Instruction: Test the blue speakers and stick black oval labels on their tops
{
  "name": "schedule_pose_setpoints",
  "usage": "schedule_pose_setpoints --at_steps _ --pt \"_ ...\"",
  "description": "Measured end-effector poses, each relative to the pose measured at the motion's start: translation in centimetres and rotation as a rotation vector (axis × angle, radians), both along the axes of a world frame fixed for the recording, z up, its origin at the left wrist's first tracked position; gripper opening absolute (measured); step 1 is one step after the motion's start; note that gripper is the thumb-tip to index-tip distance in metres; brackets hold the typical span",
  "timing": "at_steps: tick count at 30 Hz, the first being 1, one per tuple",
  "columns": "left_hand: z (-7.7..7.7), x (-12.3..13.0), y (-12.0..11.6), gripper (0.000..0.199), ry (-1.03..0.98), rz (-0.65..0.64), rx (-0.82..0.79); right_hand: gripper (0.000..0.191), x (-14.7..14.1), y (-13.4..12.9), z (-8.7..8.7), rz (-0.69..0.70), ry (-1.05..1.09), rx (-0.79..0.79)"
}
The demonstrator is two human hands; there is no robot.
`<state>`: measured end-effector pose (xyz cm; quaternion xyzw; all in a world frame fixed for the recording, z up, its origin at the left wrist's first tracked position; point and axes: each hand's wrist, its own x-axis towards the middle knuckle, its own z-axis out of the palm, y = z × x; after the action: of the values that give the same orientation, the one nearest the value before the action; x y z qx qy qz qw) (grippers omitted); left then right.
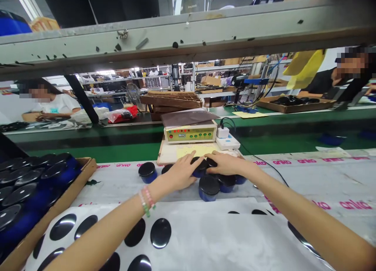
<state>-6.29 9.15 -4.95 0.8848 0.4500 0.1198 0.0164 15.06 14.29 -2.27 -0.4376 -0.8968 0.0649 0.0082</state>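
Note:
Both hands reach forward to a cluster of round blue jars with glossy black lids. My left hand (180,172), with beaded bracelets on its wrist, has its fingers spread beside a jar (199,167) at the back of the cluster. From the other side my right hand (221,163) rests at the same group, its fingers apart over the lids. Nearest me in the cluster stands another jar (209,188). One more jar (147,172) stands left of my left hand. Below my arms lies a white sheet (205,239) with black discs on it.
A cardboard box (88,167) full of similar jars is at the left. Behind my hands sit a control unit (190,133) with lit buttons and a white power strip (228,141) with a cable. A shelf beam (164,38) crosses above. Two people are across the bench.

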Motion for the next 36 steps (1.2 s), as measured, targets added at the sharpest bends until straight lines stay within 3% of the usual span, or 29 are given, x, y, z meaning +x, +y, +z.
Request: schedule_pose_setpoints --at_steps 4,9,15,22,26,30,34,36 --pt "-1.3 1.4 2.7 0.063 -0.055 -0.019 -0.049 0.035 0.9 0.6 -0.1 0.043 0.022 -0.048" --pt "-1.5 1.5 2.4 0.057 -0.137 0.009 -0.051 0.025 1.5 0.5 -0.4 0.036 0.040 -0.053" --pt "-1.2 1.2 2.2 0.061 -0.216 0.046 -0.081 0.030 1.0 1.0 -1.6 -0.090 0.068 -0.023" --pt "-1.5 2.2 2.2 0.065 -0.252 0.071 -0.108 0.039 2.4 0.8 1.3 -0.029 0.226 0.037" --pt "-1.8 1.9 2.3 0.070 -0.195 0.037 -0.164 0.040 2.4 0.9 1.4 0.075 0.187 -0.006" --pt "-0.7 0.9 1.7 0.073 -0.155 0.015 -0.187 0.041 2.1 0.1 1.0 0.046 0.119 0.035" --pt "1.7 0.4 0.3 0.038 -0.159 0.004 -0.170 0.032 2.2 -2.9 1.5 -0.019 0.036 0.096" --pt "2.5 0.7 -0.4 0.027 -0.165 -0.031 -0.177 0.040 2.1 -4.5 1.1 -0.025 -0.011 0.091"
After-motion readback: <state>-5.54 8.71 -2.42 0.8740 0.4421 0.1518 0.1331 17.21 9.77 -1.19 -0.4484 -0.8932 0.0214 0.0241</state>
